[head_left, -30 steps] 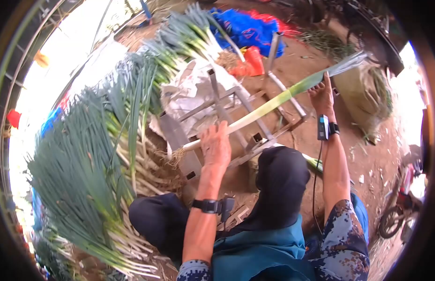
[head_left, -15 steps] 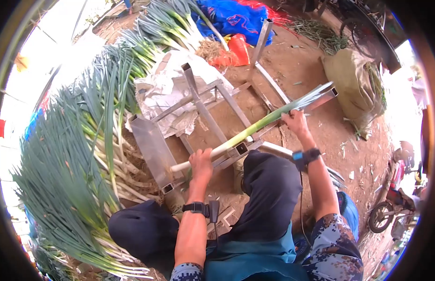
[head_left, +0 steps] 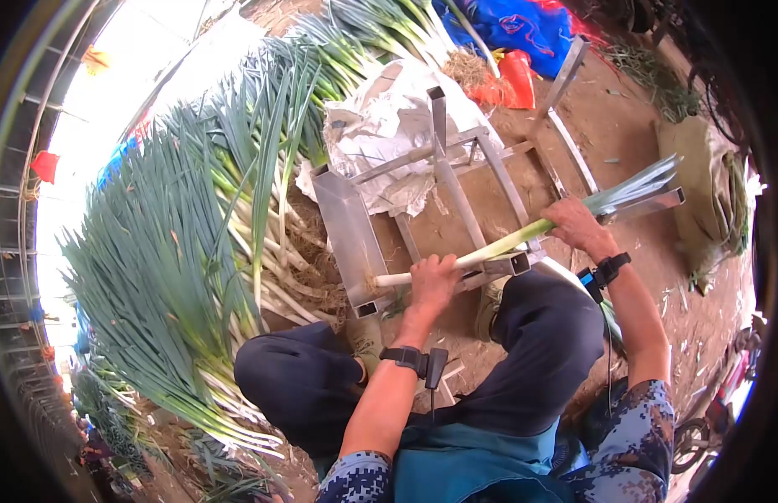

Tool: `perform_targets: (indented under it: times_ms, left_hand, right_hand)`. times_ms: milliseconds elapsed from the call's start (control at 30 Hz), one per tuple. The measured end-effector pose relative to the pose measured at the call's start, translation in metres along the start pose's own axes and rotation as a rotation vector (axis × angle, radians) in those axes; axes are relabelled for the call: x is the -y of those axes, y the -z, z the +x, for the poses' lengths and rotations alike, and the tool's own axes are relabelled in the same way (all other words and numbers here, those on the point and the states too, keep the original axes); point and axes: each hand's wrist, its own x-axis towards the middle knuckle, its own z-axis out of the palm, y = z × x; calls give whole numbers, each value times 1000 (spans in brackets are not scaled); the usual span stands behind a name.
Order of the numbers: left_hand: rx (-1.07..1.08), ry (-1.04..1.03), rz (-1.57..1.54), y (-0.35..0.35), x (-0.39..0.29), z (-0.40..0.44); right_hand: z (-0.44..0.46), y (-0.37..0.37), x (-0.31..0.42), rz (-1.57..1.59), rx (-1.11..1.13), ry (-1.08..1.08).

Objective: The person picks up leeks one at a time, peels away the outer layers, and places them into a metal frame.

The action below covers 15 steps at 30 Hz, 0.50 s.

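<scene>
A long leek (head_left: 523, 235) lies slantwise across the metal frame (head_left: 348, 226) in front of my knees. Its white root end points left and its green leaves spread to the upper right. My left hand (head_left: 433, 283) is closed round the white stem, a little in from the root end. Farther up, my right hand (head_left: 576, 225) is wrapped over the leek where the green leaves begin. Fingers hide parts of the stem under both hands.
A big heap of leeks (head_left: 171, 251) lies to my left, with more at the back. Behind the frame is a white sack (head_left: 397, 126). Blue netting (head_left: 531, 38) and a red bag (head_left: 516, 80) lie beyond. On the right stands a khaki sack (head_left: 707, 193).
The camera has turned left, so everything sits farther right in the picture. My right hand has closed over the leek and is nearer my left hand, which still grips the stem.
</scene>
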Motion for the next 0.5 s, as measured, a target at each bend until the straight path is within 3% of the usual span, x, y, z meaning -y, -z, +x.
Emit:
perform_targets:
  times_ms: [100, 233, 400, 467, 500]
  left_hand:
    - [-150, 15, 61, -16, -5, -8]
    - [-190, -63, 98, -26, 6, -3]
    - [78, -13, 73, -13, 11, -2]
    - [70, 11, 105, -8, 14, -8]
    - [36, 24, 131, -14, 19, -11]
  right_hand:
    - [-10, 0, 4, 3, -78, -17]
    - [11, -28, 11, -35, -83, 30]
    - [-4, -12, -1, -256, 2, -18]
    - [0, 24, 11, -164, 79, -78]
    - [-6, 33, 8, -85, 8, -121]
